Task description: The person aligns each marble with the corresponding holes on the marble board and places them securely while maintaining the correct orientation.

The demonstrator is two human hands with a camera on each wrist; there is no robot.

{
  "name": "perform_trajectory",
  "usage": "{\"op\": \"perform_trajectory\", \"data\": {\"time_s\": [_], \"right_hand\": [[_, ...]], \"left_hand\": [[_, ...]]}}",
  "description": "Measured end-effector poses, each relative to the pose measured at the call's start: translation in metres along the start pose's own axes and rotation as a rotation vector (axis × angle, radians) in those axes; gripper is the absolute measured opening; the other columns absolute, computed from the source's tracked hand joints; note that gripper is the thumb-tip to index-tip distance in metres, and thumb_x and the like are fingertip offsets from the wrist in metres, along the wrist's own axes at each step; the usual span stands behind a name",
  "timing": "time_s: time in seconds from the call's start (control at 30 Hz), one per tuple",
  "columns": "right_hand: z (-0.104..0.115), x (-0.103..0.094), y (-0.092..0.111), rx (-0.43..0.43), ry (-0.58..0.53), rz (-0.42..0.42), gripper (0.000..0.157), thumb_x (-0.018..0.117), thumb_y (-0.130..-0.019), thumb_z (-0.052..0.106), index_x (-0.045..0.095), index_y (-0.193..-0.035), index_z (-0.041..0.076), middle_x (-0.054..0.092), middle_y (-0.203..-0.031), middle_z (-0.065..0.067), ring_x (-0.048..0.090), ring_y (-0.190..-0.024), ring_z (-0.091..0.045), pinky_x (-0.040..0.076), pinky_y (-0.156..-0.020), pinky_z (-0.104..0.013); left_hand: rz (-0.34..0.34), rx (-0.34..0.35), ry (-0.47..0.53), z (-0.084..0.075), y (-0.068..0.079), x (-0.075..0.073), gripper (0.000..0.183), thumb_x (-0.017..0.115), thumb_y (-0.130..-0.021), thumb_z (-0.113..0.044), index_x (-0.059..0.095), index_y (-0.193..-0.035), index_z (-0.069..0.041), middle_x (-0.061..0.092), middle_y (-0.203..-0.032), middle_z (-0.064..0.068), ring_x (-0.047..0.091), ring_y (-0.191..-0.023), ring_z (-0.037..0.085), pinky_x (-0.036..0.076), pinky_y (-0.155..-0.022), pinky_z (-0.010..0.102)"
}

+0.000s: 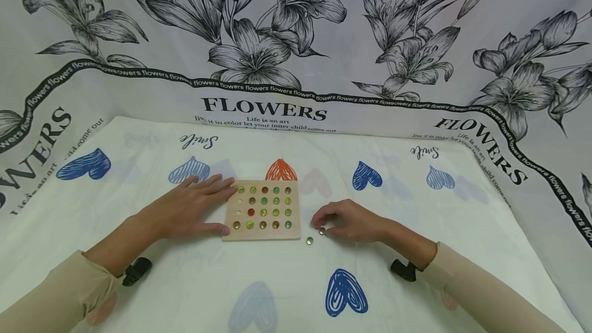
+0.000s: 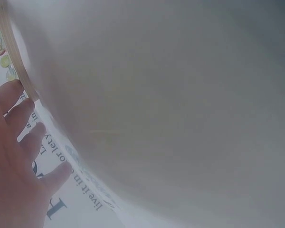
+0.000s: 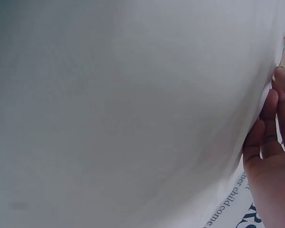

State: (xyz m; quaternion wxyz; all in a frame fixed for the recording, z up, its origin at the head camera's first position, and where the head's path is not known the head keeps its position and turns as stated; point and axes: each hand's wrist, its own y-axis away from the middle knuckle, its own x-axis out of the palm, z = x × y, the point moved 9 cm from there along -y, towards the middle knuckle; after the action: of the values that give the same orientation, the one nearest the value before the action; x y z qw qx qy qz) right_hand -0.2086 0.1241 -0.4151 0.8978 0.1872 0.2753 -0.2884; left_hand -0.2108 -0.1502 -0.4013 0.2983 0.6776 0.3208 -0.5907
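A light wooden board [image 1: 261,236] lies flat on the table, with rows of round hollows. Most hollows hold small green, yellow, amber or red glass beads; two pale ones in the left column [image 1: 239,207] show no bead. My left hand [image 1: 196,207] rests along the board's left side, fingers extended, fingertips and thumb touching its edge. Right of the board, my right hand [image 1: 353,221] pinches a glass bead [image 1: 321,230] between thumb and fingers at the tabletop. Another loose glass bead [image 1: 310,241] lies just left of it. In the right wrist view, the fingers [image 3: 270,102] are bent and the bead is hard to make out.
A white cloth [image 1: 185,292] printed with hearts covers the table. Behind it hangs a flower-printed curtain [image 1: 351,66]. Black wrist straps [image 1: 137,271] sit near both cuffs. Pale tablecloth fills most of both wrist views.
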Motion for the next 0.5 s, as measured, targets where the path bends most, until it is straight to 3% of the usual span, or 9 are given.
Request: {"op": "perform_trajectory", "data": {"time_s": [0.5], "right_hand": [[0.0065,-0.0037,-0.0087,-0.047,0.030,-0.038,0.028,0.069,-0.091,0.001,0.071,-0.116,0.015,0.070,-0.109,0.008,0.063,-0.099,-0.010,0.053,-0.093,-0.026]], "left_hand": [[-0.004,0.000,0.007,-0.0008,-0.0001,-0.0010,0.096,0.047,-0.083,-0.082,0.041,-0.154,-0.019,0.036,-0.159,0.003,0.033,-0.145,0.034,0.027,-0.111,0.068]]}}
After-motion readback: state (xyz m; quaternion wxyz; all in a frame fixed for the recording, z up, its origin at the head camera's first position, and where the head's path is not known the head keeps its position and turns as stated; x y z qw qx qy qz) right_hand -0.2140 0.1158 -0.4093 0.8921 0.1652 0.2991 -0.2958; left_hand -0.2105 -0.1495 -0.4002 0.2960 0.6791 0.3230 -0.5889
